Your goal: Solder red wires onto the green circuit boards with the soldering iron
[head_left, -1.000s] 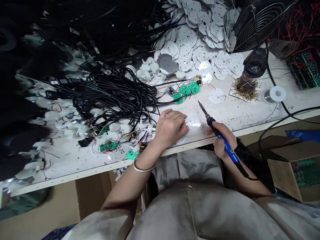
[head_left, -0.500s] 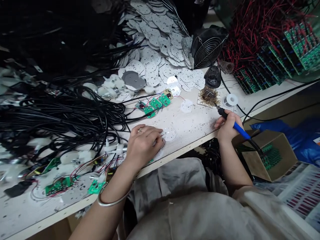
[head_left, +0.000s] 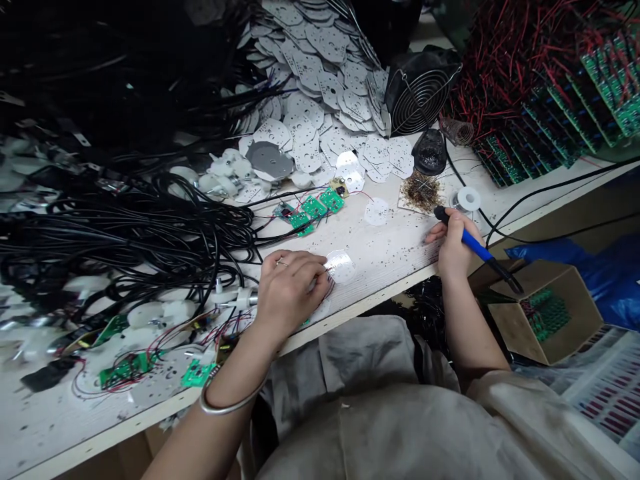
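The left hand (head_left: 290, 290) rests on the surface (head_left: 395, 250), and its grip is closed on the edge of a white disc (head_left: 341, 267). The fingers (head_left: 314, 270) touch the disc, which lies flat. Thin red wires (head_left: 331, 288) stick out just below the disc, by the hand. A silver bangle (head_left: 219, 402) sits around the left wrist.

The right hand (head_left: 455, 243) has a tight grip around a soldering iron (head_left: 475, 247). The iron has a blue handle and a black front end, and it is well to the right of the disc. It does not touch the disc. Its cord end points down and away from the surface.

Just above the disc lie small green circuit boards (head_left: 315, 208) with wires on them. Up and to the right is a second white disc (head_left: 376, 211). Farther up from the disc is a big pile of white discs (head_left: 310, 113). To the left of the disc is a tangle of black cables (head_left: 150, 233). Far to the right of the disc are a spool of solder (head_left: 469, 198), a square mat with brown bits (head_left: 421, 192) and a small fan (head_left: 420, 100). Past them, more green boards with red wires (head_left: 550, 93) are stacked up. Down and to the right of the disc, a cardboard box (head_left: 545, 313) holds green boards too.
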Demonstrator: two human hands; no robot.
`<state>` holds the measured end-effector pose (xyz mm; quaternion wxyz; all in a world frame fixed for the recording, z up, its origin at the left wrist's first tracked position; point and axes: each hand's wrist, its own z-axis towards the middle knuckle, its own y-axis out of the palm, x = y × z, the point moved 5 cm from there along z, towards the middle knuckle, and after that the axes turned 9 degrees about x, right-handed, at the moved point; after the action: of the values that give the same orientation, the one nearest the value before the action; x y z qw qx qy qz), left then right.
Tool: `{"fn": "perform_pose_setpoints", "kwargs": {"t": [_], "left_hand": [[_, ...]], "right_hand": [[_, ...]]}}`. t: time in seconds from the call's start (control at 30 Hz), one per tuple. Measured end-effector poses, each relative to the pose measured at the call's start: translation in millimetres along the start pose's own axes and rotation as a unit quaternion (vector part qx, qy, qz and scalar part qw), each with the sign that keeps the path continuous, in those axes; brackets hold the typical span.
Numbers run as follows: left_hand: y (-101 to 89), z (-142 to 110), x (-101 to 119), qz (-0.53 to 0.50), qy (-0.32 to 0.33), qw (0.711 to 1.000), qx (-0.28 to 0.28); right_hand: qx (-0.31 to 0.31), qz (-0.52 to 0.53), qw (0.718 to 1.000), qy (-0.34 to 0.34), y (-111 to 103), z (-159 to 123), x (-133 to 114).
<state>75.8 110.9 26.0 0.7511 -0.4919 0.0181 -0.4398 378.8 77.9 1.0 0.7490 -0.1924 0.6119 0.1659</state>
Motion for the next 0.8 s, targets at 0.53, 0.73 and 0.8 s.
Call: {"fn": "perform_pose_setpoints", "kwargs": {"t": [0.53, 0.73, 0.8], "left_hand": [[-1.8, -1.0, 3.7, 0.012, -0.005, 1.0, 0.016], [1.4, -6.5, 1.4, 0.024, -0.026, 0.999, -0.012], [2.2, -7.9, 0.1, 0.026, -0.039, 0.999, -0.021]], "right_hand": [[-0.009, 0.053, 0.998, 0.015, -1.8, -9.0, -5.5], [-0.111, 0.147, 0.982, 0.042, 4.6, -75.4, -14.7], [-0.16, 0.131, 0.977, 0.061, 7.6, -95.4, -13.2]]}}
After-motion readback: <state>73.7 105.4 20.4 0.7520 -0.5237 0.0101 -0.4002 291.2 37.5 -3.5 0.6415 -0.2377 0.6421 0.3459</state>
